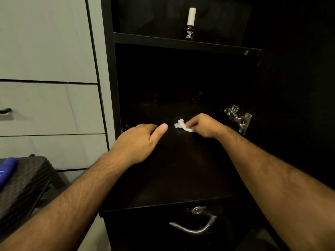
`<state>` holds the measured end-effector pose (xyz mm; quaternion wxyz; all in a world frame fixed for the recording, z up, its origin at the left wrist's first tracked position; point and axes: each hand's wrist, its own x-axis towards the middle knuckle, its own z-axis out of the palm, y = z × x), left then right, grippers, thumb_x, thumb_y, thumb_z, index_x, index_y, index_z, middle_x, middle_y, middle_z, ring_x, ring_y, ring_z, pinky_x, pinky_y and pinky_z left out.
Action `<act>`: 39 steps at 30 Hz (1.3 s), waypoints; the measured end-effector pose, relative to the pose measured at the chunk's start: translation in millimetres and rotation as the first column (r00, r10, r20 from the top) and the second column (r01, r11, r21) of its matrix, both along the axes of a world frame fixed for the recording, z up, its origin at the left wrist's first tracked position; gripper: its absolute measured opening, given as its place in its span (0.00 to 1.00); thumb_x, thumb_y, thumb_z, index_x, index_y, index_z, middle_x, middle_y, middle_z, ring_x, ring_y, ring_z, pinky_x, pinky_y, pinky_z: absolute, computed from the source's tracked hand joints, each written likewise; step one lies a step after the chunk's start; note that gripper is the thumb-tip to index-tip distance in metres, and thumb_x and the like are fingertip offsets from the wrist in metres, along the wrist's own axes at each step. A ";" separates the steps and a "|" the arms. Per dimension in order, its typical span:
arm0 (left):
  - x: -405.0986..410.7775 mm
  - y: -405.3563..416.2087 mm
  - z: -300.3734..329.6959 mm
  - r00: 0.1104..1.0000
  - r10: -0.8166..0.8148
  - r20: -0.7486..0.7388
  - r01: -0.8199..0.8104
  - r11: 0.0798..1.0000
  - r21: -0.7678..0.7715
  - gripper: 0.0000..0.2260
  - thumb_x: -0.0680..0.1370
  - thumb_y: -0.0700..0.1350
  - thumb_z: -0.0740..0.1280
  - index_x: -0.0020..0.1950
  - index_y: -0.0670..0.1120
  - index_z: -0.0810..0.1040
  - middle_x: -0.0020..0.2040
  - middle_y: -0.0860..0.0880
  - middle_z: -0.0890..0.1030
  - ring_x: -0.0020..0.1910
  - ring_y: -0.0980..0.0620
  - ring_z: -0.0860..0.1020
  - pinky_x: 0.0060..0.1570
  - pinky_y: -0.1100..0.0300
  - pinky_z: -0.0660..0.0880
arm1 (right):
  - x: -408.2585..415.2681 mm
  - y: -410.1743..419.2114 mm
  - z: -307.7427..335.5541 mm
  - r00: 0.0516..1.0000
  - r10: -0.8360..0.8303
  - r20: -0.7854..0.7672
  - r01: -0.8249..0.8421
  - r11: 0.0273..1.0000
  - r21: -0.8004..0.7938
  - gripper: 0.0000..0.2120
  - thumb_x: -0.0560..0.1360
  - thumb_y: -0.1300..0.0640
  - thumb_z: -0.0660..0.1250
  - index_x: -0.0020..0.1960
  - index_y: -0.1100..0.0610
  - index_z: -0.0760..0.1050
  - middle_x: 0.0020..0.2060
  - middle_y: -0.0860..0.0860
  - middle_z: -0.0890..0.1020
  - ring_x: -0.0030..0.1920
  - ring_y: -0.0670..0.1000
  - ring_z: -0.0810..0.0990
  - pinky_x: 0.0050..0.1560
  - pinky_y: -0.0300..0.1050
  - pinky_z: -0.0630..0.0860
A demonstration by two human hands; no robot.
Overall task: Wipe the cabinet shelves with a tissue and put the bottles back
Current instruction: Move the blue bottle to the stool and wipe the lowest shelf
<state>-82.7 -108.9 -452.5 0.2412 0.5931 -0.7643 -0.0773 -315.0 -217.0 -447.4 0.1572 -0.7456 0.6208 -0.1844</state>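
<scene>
My forearms (272, 171) reached into the dark cabinet: my right hand (204, 125) pinched the crumpled tissue (182, 125) on the lower shelf (190, 160), mid-wipe; my left hand (137, 142) lay flat beside it. One bottle (190, 24) stood on the upper shelf. Next, likely, sweeping the tissue onward.

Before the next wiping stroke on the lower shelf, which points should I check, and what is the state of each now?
1. Tissue held: ok, right hand pinches it.
2. Tissue touches the lower shelf: ok, at the back edge.
3. Left hand steadying: ok, it rests flat on the shelf.
4. Lower shelf free of bottles: ok, none visible.
5. Small bottle out of the way: ok, upright on the upper shelf.
6. Shelf already clean: cannot tell, too dark.
</scene>
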 end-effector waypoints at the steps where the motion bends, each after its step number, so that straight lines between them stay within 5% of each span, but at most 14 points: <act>1: -0.6 -1.3 1.0 1.000 -0.004 0.000 0.004 1.000 -0.010 0.43 0.70 0.73 0.37 0.71 0.52 0.71 0.68 0.49 0.75 0.66 0.50 0.73 0.65 0.47 0.70 | -13.0 -0.6 -0.2 0.995 -0.078 -0.066 0.073 0.995 -0.073 0.13 0.75 0.68 0.65 0.54 0.57 0.83 0.54 0.50 0.83 0.57 0.49 0.80 0.55 0.39 0.74; 4: -9.6 -3.9 6.3 1.000 -0.016 0.008 0.016 0.999 -0.043 0.44 0.70 0.74 0.36 0.72 0.52 0.70 0.69 0.50 0.74 0.68 0.50 0.72 0.67 0.48 0.69 | -34.7 3.6 -1.8 0.931 -0.276 -0.240 0.225 0.950 -0.218 0.09 0.75 0.65 0.65 0.50 0.60 0.83 0.48 0.56 0.84 0.52 0.56 0.82 0.54 0.48 0.78; 8: -33.8 -9.8 16.6 0.999 -0.024 0.042 0.028 0.996 -0.089 0.43 0.71 0.73 0.37 0.72 0.52 0.70 0.70 0.50 0.73 0.68 0.51 0.71 0.67 0.50 0.69 | -10.7 5.0 0.4 0.906 -0.338 -0.255 0.280 0.930 -0.238 0.06 0.76 0.59 0.66 0.46 0.59 0.81 0.43 0.56 0.83 0.47 0.58 0.82 0.41 0.43 0.74; 11: -47.8 -18.5 25.1 0.999 -0.015 0.050 0.022 0.990 -0.141 0.39 0.73 0.71 0.39 0.71 0.51 0.71 0.70 0.51 0.74 0.68 0.52 0.71 0.67 0.52 0.68 | 7.9 1.8 11.8 0.920 -0.355 0.169 0.386 0.895 -0.224 0.06 0.75 0.59 0.68 0.42 0.55 0.82 0.40 0.51 0.83 0.43 0.52 0.82 0.41 0.40 0.78; 13: -53.0 -23.1 31.0 0.999 -0.002 0.043 0.010 0.980 -0.200 0.37 0.75 0.70 0.41 0.71 0.50 0.72 0.69 0.51 0.74 0.68 0.52 0.72 0.66 0.53 0.68 | 10.9 3.0 33.7 0.798 -0.305 0.520 0.518 0.789 -0.331 0.09 0.74 0.63 0.67 0.40 0.53 0.82 0.35 0.45 0.81 0.38 0.45 0.79 0.33 0.28 0.71; 16: -56.9 -25.4 34.3 1.000 -0.002 0.014 0.006 0.959 -0.283 0.34 0.78 0.67 0.43 0.70 0.49 0.72 0.68 0.50 0.75 0.67 0.52 0.72 0.67 0.52 0.68 | 7.6 3.9 69.2 0.649 -0.222 0.728 0.687 0.582 -0.435 0.10 0.75 0.66 0.63 0.46 0.56 0.82 0.42 0.47 0.81 0.42 0.44 0.78 0.36 0.25 0.68; 20: -56.3 -26.6 33.1 1.000 -0.009 -0.007 0.006 0.947 -0.321 0.34 0.78 0.67 0.43 0.71 0.48 0.71 0.68 0.50 0.75 0.68 0.52 0.71 0.68 0.51 0.67 | -1.5 -14.5 81.0 0.721 -0.318 0.615 0.679 0.501 -0.537 0.12 0.74 0.69 0.59 0.48 0.62 0.81 0.49 0.56 0.81 0.51 0.54 0.79 0.52 0.40 0.75; 24: -51.2 -31.2 27.6 1.000 0.020 -0.014 -0.023 0.947 -0.321 0.35 0.77 0.67 0.42 0.71 0.48 0.71 0.68 0.49 0.74 0.69 0.52 0.71 0.69 0.49 0.67 | -2.9 -23.9 73.0 0.783 -0.339 0.522 0.616 0.541 -0.572 0.08 0.75 0.67 0.64 0.51 0.62 0.81 0.54 0.55 0.79 0.55 0.52 0.79 0.51 0.33 0.69; 28: -49.9 -34.1 17.4 0.999 0.024 -0.042 -0.036 0.948 -0.316 0.37 0.76 0.68 0.41 0.70 0.48 0.72 0.67 0.49 0.76 0.67 0.52 0.72 0.67 0.49 0.69 | 7.1 -17.0 62.7 0.881 -0.090 0.464 0.396 0.678 -0.620 0.13 0.77 0.63 0.64 0.60 0.57 0.80 0.57 0.50 0.81 0.55 0.43 0.78 0.51 0.23 0.66; 30: -51.8 -34.1 14.4 0.998 0.012 -0.066 -0.031 0.952 -0.303 0.35 0.77 0.68 0.42 0.69 0.48 0.73 0.66 0.49 0.77 0.66 0.52 0.73 0.66 0.49 0.70 | 8.8 -14.2 49.0 0.956 -0.010 0.293 0.214 0.706 -0.675 0.13 0.75 0.64 0.65 0.57 0.55 0.82 0.57 0.50 0.82 0.56 0.45 0.79 0.55 0.26 0.69; 32: -54.3 -34.5 12.5 0.998 0.005 -0.067 -0.024 0.957 -0.288 0.32 0.78 0.66 0.45 0.69 0.49 0.73 0.65 0.50 0.77 0.66 0.52 0.73 0.66 0.49 0.70 | 6.6 -14.8 30.7 0.996 -0.083 0.030 0.083 0.750 -0.656 0.10 0.74 0.63 0.66 0.52 0.56 0.83 0.56 0.54 0.80 0.57 0.52 0.79 0.58 0.41 0.76; 35: -56.6 -33.9 9.9 1.000 0.007 -0.030 -0.016 0.957 -0.290 0.30 0.79 0.65 0.46 0.69 0.49 0.73 0.66 0.50 0.76 0.66 0.52 0.73 0.68 0.49 0.68 | -4.0 -14.3 17.8 0.888 -0.347 -0.302 0.138 0.827 -0.546 0.10 0.76 0.60 0.65 0.55 0.59 0.81 0.55 0.58 0.77 0.56 0.60 0.78 0.52 0.50 0.76; 37: -56.2 -35.0 8.3 1.000 0.006 -0.030 -0.014 0.959 -0.283 0.30 0.79 0.65 0.46 0.69 0.49 0.72 0.66 0.50 0.76 0.67 0.52 0.72 0.68 0.48 0.68 | -10.6 -12.4 26.0 0.888 -0.423 -0.181 0.262 0.789 -0.556 0.12 0.77 0.59 0.63 0.57 0.55 0.81 0.53 0.57 0.79 0.54 0.60 0.80 0.47 0.47 0.75; 39: -55.1 -35.5 7.6 0.999 -0.003 -0.044 -0.010 0.959 -0.283 0.31 0.79 0.66 0.45 0.69 0.49 0.72 0.66 0.50 0.76 0.66 0.52 0.73 0.68 0.48 0.69 | -10.4 -12.7 44.8 0.899 -0.403 0.171 0.428 0.727 -0.538 0.13 0.77 0.61 0.63 0.59 0.55 0.79 0.52 0.57 0.82 0.54 0.58 0.81 0.46 0.44 0.74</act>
